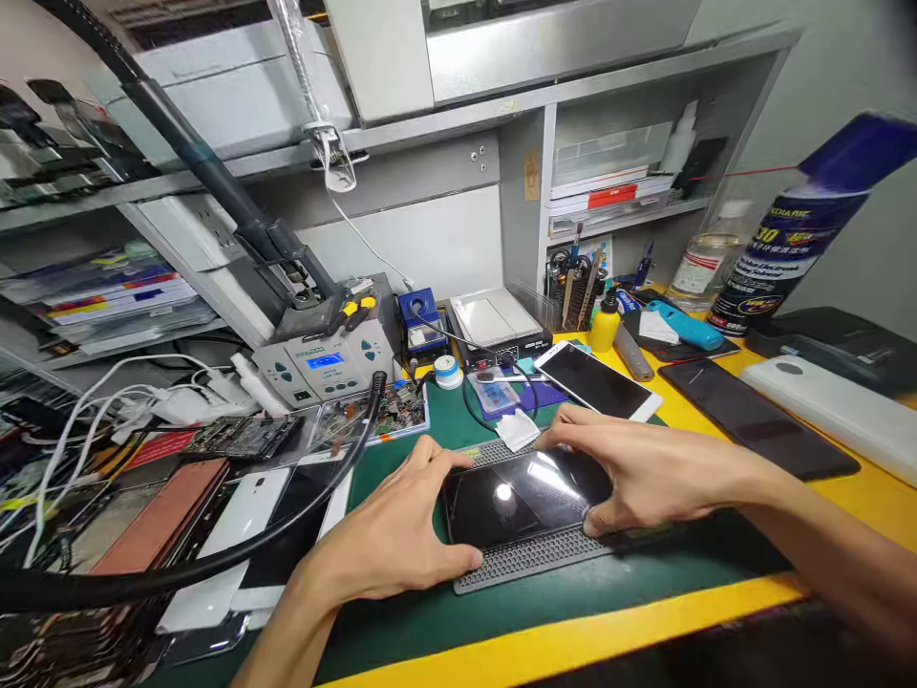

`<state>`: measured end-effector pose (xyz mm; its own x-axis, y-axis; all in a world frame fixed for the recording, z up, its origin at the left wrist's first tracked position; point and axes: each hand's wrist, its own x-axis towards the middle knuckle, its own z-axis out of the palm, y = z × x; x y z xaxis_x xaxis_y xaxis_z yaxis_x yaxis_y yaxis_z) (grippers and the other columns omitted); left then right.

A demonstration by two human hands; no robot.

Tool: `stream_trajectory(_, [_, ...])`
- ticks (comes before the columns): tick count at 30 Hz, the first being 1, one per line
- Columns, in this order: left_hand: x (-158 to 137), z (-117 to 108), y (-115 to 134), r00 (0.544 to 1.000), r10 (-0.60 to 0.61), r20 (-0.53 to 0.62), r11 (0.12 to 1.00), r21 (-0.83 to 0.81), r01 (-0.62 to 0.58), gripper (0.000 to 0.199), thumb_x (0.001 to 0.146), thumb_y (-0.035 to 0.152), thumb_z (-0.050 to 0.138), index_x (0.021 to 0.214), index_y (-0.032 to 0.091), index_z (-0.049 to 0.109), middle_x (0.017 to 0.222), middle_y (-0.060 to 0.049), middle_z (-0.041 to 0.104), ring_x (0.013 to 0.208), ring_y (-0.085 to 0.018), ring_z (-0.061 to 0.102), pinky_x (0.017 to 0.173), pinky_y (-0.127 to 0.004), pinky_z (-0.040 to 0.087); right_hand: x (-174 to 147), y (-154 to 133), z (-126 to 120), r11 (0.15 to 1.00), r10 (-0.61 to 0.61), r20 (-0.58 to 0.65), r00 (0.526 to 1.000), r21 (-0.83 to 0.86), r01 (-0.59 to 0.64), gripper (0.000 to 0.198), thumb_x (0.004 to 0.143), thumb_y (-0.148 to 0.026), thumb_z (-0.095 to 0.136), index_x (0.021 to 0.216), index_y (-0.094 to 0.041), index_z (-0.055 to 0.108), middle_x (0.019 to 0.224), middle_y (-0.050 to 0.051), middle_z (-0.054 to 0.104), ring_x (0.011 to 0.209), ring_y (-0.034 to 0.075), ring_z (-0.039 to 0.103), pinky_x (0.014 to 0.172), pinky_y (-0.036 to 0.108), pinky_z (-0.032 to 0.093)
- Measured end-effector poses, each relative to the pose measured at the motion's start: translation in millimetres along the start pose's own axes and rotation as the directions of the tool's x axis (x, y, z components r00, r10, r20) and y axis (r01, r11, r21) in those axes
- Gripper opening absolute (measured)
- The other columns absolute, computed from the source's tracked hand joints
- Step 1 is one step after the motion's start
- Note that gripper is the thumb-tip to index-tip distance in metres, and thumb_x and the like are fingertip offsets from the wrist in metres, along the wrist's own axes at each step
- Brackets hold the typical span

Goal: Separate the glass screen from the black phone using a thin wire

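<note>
On the near desk (573,638), a phone (526,497) lies on a pad (530,556); the right hand (645,468) pinches its right end, the left hand (405,530) spreads around its left. Even, gentle edge pressure seems best.

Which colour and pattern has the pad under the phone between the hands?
The pad is grey, with small honeycomb-like cells; see the head view.

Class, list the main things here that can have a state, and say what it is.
Honeycomb mat, lying flat.
Black smartphone on the mat, face up, screen dark.
Left hand, spread around that smartphone's left end.
Right hand, grip on its right end.
White smartphone, face up, screen dark.
Rework station display, lit blue.
Clear bottle, capped, liquid inside.
</note>
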<state>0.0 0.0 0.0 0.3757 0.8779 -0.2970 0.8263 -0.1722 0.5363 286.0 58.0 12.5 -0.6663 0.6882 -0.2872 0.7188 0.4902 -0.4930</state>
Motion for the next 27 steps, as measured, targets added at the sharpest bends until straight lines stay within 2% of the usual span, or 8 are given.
stream_trajectory(14, [0.4, 1.8, -2.6, 0.999, 0.033, -0.024, 0.999, 0.000, -0.033, 0.070, 0.073, 0.044, 0.076, 0.136, 0.036, 0.047, 0.120, -0.002, 0.046, 0.108, -0.025, 0.055, 0.092, -0.039, 0.049, -0.9, -1.8, 0.2, 1.000, 0.026, 0.001, 1.000, -0.010, -0.026, 0.070, 0.067, -0.042, 0.077, 0.132, -0.025, 0.054, 0.113, 0.004, 0.052, 0.092, 0.025, 0.061, 0.068, 0.030, 0.046])
stream_trajectory(20, [1.3, 1.7, -2.4, 0.999, 0.036, -0.029, 0.999, 0.007, -0.036, 0.070, 0.072, 0.044, 0.076, 0.136, 0.036, 0.048, 0.120, -0.002, 0.047, 0.108, -0.025, 0.056, 0.092, -0.038, 0.049, -3.5, -1.3, 2.1, 1.000, -0.023, -0.005, 1.000, 0.006, 0.023, 0.066, 0.069, -0.037, 0.075, 0.129, -0.022, 0.053, 0.117, 0.004, 0.049, 0.094, 0.023, 0.061, 0.073, 0.031, 0.047])
stream_trajectory(27, [1.7, 2.2, -3.2, 0.998, 0.053, -0.038, 0.998, 0.020, -0.052, 0.069, 0.073, 0.040, 0.076, 0.136, 0.035, 0.047, 0.118, -0.001, 0.047, 0.108, -0.024, 0.056, 0.093, -0.038, 0.049, 0.2, 0.4, 1.7, 1.000, -0.009, 0.010, 1.000, -0.001, 0.009, 0.069, 0.069, -0.037, 0.076, 0.131, -0.025, 0.050, 0.114, 0.003, 0.048, 0.096, 0.025, 0.060, 0.081, 0.034, 0.048])
